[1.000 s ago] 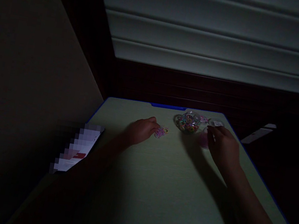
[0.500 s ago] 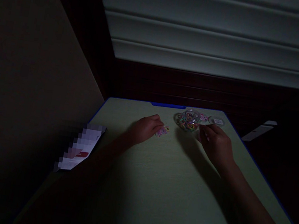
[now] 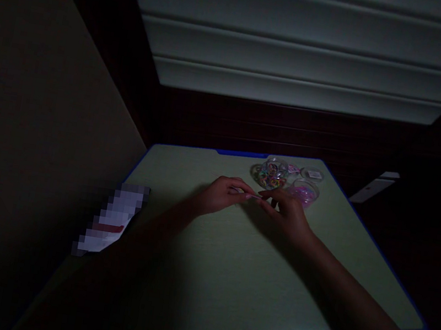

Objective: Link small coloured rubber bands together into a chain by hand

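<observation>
Above the middle of the table, my left hand (image 3: 222,194) and my right hand (image 3: 286,213) meet fingertip to fingertip. Pinched between them is a thin pale band (image 3: 256,196), probably a small elastic hair tie; it is too small and dim to be sure. Just behind my fingers stands a clear round jar (image 3: 276,167) with coloured hair ties (image 3: 270,180) heaped at its front. A clear tub of small pink pieces (image 3: 304,192) sits directly behind my right hand, partly covered by it.
A clear round lid (image 3: 313,174) with a white label and a small pink packet (image 3: 294,169) lie at the back right. At the left edge is a blurred-out white and red item (image 3: 113,220). The pale green table (image 3: 236,279) has a blue rim; a wall rises on the left.
My right hand has moved left and away from the jar to meet my left hand, uncovering the pink tub. My left hand has shifted slightly right, now over the small pink pile.
</observation>
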Demonstrator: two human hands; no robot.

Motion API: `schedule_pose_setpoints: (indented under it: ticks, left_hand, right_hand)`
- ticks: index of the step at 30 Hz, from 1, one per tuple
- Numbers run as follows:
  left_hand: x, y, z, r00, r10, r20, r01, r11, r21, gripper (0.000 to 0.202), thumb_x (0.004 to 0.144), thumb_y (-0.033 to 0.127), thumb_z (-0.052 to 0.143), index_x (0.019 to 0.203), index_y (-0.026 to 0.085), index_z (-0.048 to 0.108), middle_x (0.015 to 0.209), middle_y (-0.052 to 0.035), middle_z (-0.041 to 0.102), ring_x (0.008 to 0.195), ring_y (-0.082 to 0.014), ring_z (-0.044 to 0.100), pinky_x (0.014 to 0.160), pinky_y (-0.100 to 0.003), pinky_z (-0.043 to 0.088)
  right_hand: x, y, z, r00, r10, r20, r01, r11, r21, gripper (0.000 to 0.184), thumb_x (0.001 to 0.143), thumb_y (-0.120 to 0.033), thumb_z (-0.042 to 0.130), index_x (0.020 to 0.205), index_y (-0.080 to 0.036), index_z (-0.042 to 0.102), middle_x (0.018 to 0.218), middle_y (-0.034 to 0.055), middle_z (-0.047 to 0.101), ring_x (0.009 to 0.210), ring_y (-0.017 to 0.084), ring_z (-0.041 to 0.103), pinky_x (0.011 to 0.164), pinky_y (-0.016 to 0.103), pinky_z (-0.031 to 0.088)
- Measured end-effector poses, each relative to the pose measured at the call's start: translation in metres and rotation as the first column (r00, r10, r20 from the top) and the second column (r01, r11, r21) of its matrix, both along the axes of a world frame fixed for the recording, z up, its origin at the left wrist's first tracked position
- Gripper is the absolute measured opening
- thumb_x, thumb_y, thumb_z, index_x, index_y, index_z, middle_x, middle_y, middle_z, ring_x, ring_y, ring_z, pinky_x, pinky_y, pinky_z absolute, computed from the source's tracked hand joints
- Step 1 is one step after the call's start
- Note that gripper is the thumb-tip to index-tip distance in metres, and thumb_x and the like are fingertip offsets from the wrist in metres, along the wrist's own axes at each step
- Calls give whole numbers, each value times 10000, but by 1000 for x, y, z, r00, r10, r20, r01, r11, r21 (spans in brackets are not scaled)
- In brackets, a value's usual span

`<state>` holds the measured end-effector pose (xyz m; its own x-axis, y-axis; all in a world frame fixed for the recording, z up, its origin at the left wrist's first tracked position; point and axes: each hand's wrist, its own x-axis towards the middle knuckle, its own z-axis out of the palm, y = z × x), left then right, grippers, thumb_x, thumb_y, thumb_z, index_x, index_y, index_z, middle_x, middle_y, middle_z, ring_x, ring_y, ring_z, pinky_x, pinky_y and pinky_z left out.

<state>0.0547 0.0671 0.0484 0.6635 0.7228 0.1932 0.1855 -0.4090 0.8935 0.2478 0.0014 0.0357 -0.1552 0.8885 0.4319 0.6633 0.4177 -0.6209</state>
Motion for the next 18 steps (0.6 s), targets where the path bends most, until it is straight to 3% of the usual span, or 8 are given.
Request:
schedule_pose_setpoints:
  ticks: [6, 12, 15, 18]
  left_hand:
    - [1, 2, -6, 1000, 7, -23, -6, 1000, 27, 292, 778, 395, 603, 909, 148, 687, 925, -72, 682, 849, -161, 630, 753, -278, 507]
    - [-2, 6, -8, 999, 12, -38, -9, 995, 94, 242, 793, 339, 583, 888, 137, 677, 933, -73, 658, 850, -146, 616, 752, -266, 493]
    - [-10, 14, -9, 991, 30, -128, -3, 979, 203, 201, 799, 296, 570, 874, 144, 677, 892, -60, 644, 796, -130, 599, 714, -249, 479]
    - [-20, 24, -11, 961, 9, -276, 75, 954, 292, 183, 815, 268, 541, 887, 170, 677, 884, -41, 642, 786, -123, 593, 731, -251, 469]
  right_hand:
    - [0, 0, 3, 1000, 17, -15, -17, 999, 39, 269, 856, -367, 506, 889, -177, 694, 736, 24, 640, 602, 109, 515, 548, 229, 378]
    - [10, 1, 6, 993, 3, 118, -15, 995, 102, 251, 871, -313, 478, 923, -172, 679, 803, 48, 651, 650, 125, 550, 588, 236, 405]
    - [26, 2, 13, 942, -208, 264, 153, 965, 213, 262, 883, -277, 449, 945, -162, 676, 840, 73, 648, 700, 143, 560, 628, 249, 396]
    - [43, 2, 20, 784, -458, 419, 345, 883, 319, 268, 880, -268, 442, 920, -161, 685, 840, 89, 647, 727, 169, 561, 615, 265, 364]
